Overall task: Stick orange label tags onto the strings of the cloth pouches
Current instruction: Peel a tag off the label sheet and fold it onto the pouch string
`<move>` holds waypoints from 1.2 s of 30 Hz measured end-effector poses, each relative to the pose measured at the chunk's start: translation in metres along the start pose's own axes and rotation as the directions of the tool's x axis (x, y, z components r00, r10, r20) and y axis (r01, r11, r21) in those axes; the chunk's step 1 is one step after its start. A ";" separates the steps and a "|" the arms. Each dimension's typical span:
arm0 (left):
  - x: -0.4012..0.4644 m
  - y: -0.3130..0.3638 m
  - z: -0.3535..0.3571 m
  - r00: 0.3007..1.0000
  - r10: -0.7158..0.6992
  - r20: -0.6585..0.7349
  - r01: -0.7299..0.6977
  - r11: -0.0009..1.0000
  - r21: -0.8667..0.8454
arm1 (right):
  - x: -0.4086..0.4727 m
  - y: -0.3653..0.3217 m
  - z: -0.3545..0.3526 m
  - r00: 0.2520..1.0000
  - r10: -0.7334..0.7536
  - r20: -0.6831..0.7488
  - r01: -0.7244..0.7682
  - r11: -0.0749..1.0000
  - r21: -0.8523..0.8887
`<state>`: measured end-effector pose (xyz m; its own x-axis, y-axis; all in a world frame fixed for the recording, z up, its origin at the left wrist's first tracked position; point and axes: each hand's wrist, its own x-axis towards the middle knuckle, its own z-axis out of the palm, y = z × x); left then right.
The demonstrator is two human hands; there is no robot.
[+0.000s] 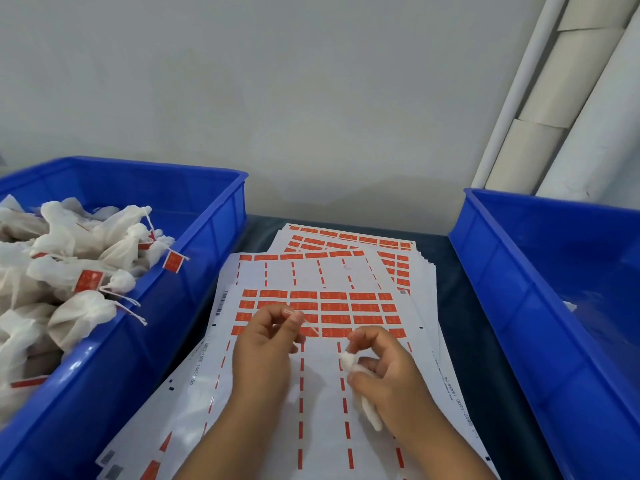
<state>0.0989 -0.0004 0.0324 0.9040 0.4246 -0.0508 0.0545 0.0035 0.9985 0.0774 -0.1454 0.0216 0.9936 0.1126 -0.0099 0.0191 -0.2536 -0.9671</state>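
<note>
The right hand [384,368] covers most of the cloth pouch [370,410] it grips, so only the gathered neck and a tail end show. The print on the orange labels [332,308] is too small to read. The left bin [194,216] and right bin [519,271] are cut off by the frame edges, and the right bin's contents are mostly out of view.

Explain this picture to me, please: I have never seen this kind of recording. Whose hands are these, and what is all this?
One camera, worn on a person's head, looks down at their own bare hands. The left hand pinches a thin string; the right hand grips a small white cloth pouch. Beneath lie sheets of orange labels, many already peeled. The blue bin on the left holds pouches, several with orange tags on them. Another blue bin stands at right.
</note>
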 end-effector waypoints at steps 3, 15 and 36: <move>-0.002 0.002 -0.001 0.998 0.045 -0.046 -0.045 0.999 0.008 | -0.002 -0.007 0.002 0.979 0.037 0.200 -0.025 0.998 -0.062; -0.014 0.000 -0.002 0.955 0.101 0.280 -0.085 0.994 -0.070 | -0.011 -0.016 0.002 0.954 -0.024 0.298 -0.071 0.950 0.303; -0.007 -0.002 0.088 0.907 0.121 0.403 -0.361 0.717 0.597 | -0.014 -0.015 -0.069 0.992 0.125 -0.026 -0.053 0.591 0.805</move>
<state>0.1296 -0.0833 0.0287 0.9976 0.0206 0.0666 -0.0339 -0.6910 0.7220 0.0710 -0.2094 0.0542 0.9908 0.0554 -0.1238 -0.1315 0.6172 -0.7758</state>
